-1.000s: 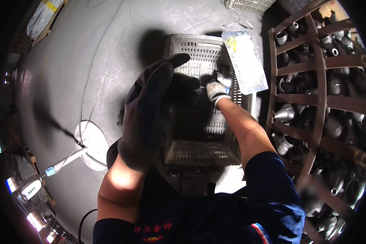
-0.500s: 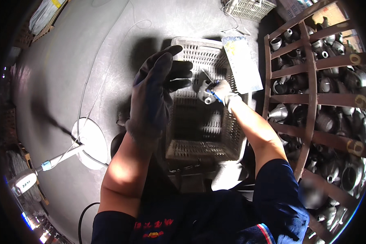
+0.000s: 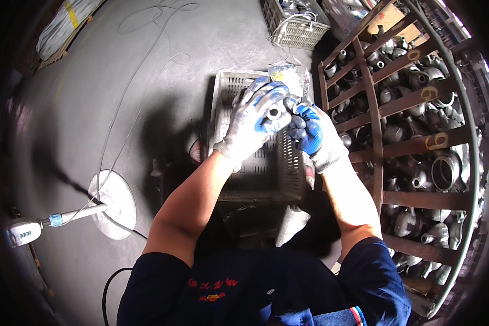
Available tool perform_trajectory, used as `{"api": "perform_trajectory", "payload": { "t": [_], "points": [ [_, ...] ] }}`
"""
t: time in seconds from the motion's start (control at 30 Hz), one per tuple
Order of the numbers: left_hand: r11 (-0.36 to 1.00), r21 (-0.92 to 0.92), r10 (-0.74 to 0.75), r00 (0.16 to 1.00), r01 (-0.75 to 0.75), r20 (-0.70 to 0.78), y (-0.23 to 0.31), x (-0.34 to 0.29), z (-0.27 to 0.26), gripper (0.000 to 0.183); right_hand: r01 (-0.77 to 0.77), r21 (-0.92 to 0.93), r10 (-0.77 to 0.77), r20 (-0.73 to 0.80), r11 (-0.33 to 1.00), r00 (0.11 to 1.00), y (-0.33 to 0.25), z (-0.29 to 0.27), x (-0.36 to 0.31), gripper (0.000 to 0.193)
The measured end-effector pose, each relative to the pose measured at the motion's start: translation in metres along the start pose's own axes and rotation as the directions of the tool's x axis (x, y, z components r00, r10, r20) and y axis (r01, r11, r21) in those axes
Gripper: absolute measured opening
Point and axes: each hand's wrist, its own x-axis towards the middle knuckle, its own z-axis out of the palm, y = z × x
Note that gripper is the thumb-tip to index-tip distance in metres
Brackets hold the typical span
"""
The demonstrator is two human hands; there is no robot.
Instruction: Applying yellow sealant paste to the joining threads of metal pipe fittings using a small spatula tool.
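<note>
Left hand (image 3: 254, 120) grip clamped on a short metal pipe fitting (image 3: 274, 113), open end up, centre-upper frame. Right hand (image 3: 311, 132) fingers closed against its side. Step, judged: inspecting the fitting over the grey plastic crate (image 3: 255, 174). Next needs a steady hold while turning. Rack of fittings (image 3: 413, 141) right.

The single head view looks steeply down from the wearer's head, close over a grey plastic crate (image 3: 255, 174) on the concrete floor (image 3: 163, 70).

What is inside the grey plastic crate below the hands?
The crate shows mostly bare slotted floor and walls; no parts are visible there. Both hands, holding a small metal fitting, cover its far middle, so that part stays unseen.
</note>
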Motion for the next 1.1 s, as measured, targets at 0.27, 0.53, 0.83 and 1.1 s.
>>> {"api": "perform_trajectory", "payload": {
  "t": [0.27, 0.53, 0.83, 1.1],
  "points": [
    [0.374, -0.854, -0.599, 0.798, 0.36, 0.074, -0.003, -0.004, -0.006, 0.026, 0.341, -0.531, -0.487, -0.158, 0.775, 0.859, 0.013, -0.023, -0.031, 0.02],
    [-0.059, -0.947, -0.593, 0.752, 0.316, 0.288, -0.011, -0.001, -0.011, 0.041, 0.259, -0.546, -0.352, -0.071, 0.797, 0.933, 0.017, -0.034, -0.021, 0.025],
    [0.425, -0.826, -0.391, 0.898, 0.37, 0.201, -0.012, 0.015, 0.001, 0.045, 0.252, 0.047, -0.253, 0.006, 0.966, 0.967, 0.005, -0.062, -0.013, 0.008],
    [0.205, -0.902, -0.522, 0.822, 0.379, 0.227, -0.021, 0.002, 0.019, 0.037, 0.286, -0.029, -0.286, -0.026, 0.958, 0.958, 0.011, -0.082, -0.02, 0.019]
  ]
}}
